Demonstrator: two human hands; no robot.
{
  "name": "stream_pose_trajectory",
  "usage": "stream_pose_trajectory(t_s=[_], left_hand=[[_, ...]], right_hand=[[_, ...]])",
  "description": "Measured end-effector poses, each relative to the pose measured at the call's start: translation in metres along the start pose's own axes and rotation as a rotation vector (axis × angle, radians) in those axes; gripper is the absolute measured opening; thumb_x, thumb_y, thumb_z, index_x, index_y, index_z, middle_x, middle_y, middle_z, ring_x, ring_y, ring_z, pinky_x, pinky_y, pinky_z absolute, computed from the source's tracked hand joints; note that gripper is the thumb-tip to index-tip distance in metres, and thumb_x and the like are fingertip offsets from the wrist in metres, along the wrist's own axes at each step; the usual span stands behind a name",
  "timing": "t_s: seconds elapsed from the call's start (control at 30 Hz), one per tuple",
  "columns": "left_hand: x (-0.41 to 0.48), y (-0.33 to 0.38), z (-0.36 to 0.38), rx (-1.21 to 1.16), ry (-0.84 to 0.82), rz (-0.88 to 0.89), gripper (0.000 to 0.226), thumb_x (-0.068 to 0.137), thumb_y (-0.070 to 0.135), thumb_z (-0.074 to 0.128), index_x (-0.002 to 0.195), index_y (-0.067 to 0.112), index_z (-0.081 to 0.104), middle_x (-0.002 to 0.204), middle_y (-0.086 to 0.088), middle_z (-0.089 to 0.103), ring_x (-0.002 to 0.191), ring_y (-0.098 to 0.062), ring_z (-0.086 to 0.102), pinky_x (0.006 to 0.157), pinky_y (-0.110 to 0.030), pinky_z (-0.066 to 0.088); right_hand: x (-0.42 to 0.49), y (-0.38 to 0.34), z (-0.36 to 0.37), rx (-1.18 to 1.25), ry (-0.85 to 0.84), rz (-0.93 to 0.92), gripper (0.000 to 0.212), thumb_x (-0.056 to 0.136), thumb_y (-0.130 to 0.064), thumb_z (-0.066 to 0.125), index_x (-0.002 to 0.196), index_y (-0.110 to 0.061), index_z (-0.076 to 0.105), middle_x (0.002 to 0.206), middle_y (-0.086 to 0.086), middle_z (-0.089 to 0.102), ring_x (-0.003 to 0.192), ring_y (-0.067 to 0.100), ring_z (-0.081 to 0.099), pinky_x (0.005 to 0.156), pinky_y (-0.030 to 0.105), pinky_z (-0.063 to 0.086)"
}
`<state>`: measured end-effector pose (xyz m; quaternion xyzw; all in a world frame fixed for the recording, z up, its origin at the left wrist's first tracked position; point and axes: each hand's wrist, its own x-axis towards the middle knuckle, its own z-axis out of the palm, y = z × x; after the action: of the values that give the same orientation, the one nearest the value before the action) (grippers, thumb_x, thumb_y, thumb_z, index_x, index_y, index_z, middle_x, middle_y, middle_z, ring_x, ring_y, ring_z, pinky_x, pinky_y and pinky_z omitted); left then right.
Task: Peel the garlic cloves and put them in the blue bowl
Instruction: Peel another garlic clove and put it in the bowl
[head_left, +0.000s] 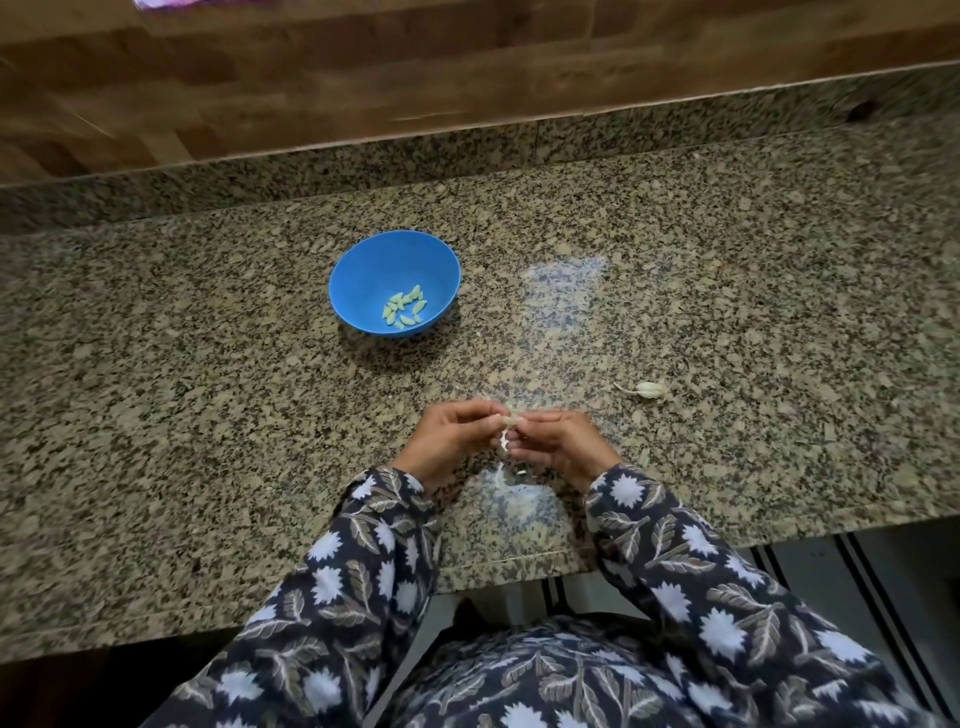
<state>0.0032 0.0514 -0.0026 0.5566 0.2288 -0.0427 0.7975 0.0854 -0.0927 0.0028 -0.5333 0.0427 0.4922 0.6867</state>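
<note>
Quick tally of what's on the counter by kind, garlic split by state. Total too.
blue bowl: 1
peeled cloves in the bowl: about 9, they overlap
clove being peeled, pinched by left hand and right hand: 1
unpeeled garlic piece on the counter: 1
Total: about 12, loose skin scraps not counted

Bare counter (218, 395) lies between the hands (511, 441) and blue bowl (363, 270), nothing blocking.
</note>
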Motion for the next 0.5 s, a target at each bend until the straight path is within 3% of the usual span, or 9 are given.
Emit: stream_pose_trajectory(t_s=[0.1, 0.2, 0.3, 0.5], left_hand=[[-0.003, -0.003, 0.002, -0.273, 0.021, -0.136, 0.019, 0.080, -0.005, 0.054, 0.098, -0.004, 0.063, 0.088, -0.014, 0.067, 0.073, -0.015, 0.066, 0.068, -0.021, 0.056], [-0.004, -0.008, 0.004, -0.408, 0.102, -0.139, 0.025, 0.082, -0.005, 0.054, 0.106, -0.003, 0.062, 0.089, -0.015, 0.068, 0.072, -0.015, 0.065, 0.068, -0.020, 0.056], [-0.005, -0.011, 0.009, -0.393, 0.148, -0.112, 0.027, 0.088, -0.006, 0.051, 0.113, -0.002, 0.061, 0.089, -0.012, 0.069, 0.071, -0.012, 0.064, 0.070, -0.019, 0.054], [-0.008, -0.008, 0.012, -0.371, 0.227, -0.072, 0.017, 0.089, -0.002, 0.054, 0.103, -0.002, 0.063, 0.086, -0.014, 0.070, 0.074, -0.017, 0.067, 0.067, -0.021, 0.057]], right_hand=[[-0.002, 0.001, 0.001, 0.064, -0.051, 0.016, 0.014, 0.087, 0.006, 0.049, 0.087, 0.005, 0.064, 0.072, 0.012, 0.070, 0.063, 0.017, 0.068, 0.059, 0.020, 0.056], [0.000, 0.005, 0.003, 0.119, 0.017, -0.030, 0.011, 0.085, 0.004, 0.055, 0.091, 0.006, 0.063, 0.076, 0.014, 0.069, 0.062, 0.016, 0.068, 0.061, 0.020, 0.057], [0.001, 0.009, 0.001, 0.157, 0.086, -0.050, 0.009, 0.082, 0.007, 0.058, 0.090, 0.006, 0.062, 0.072, 0.012, 0.070, 0.060, 0.015, 0.068, 0.063, 0.020, 0.057], [0.001, 0.011, 0.001, 0.133, 0.188, -0.070, 0.004, 0.082, 0.003, 0.060, 0.080, 0.002, 0.064, 0.063, 0.009, 0.067, 0.053, 0.013, 0.065, 0.061, 0.022, 0.055]])
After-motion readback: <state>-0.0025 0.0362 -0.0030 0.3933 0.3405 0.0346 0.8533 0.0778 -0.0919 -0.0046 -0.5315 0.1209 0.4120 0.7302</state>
